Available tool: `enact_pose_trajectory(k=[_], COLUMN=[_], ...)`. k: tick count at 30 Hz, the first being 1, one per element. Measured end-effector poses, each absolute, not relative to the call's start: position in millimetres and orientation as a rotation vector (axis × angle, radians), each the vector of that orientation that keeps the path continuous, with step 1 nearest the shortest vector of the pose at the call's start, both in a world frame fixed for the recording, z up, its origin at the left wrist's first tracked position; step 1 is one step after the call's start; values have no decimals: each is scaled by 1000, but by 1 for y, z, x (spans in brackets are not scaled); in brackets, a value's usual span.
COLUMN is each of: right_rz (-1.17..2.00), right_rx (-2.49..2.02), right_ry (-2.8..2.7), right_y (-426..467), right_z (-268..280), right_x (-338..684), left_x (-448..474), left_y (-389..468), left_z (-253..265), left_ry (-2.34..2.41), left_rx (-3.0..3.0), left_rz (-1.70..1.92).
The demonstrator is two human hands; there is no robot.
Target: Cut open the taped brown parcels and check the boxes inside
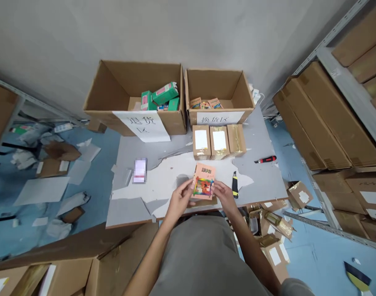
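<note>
Between both hands is a small salmon-pink printed pack [203, 181] with a colourful picture and dark lettering on its front; whether it is a thin box or a booklet I cannot tell. My left hand [180, 199] grips its lower left edge, while the fingers of my right hand [223, 194] close on its lower right edge. Below the pack, near the table's front edge, some brown cardboard [203, 203] partly shows. A yellow and black utility knife [235, 185] lies just right of my right hand. Behind the pack stand three small taped cartons [219, 142] in a row.
Two large open cartons stand at the back: the left carton [175, 123] holds green boxes [165, 93], the right carton [190, 119] similar pink packs [215, 103]. A phone [140, 170] and red knife [265, 159] lie on the worn table [129, 209]. Shelves flank it; packaging litters the floor.
</note>
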State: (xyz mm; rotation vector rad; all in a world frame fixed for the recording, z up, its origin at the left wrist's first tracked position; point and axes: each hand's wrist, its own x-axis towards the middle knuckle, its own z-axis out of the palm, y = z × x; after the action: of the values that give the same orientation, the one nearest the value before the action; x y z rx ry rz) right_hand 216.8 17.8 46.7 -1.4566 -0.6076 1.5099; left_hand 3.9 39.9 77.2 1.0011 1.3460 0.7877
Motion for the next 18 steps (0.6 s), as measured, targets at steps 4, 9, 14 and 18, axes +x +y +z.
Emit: enact_pose_trajectory(k=[4,9,14,18], right_rz=[1373,1234,1178,1142], right_rx=[-1588,-1388,-1205,-1255], right_ry=[-766,-892,-837,-1019], right_y=[24,136,263,254], right_z=[52,96,127,77], right_x=[240,265,286,297], left_x=[22,56,63,22], left_y=[69,178,275,257], left_z=[56,104,178,159], left_ry=[1276,1264,1209,1284], left_rx=[936,1329,1526,1544], left_rz=[700,1000,1333,1404])
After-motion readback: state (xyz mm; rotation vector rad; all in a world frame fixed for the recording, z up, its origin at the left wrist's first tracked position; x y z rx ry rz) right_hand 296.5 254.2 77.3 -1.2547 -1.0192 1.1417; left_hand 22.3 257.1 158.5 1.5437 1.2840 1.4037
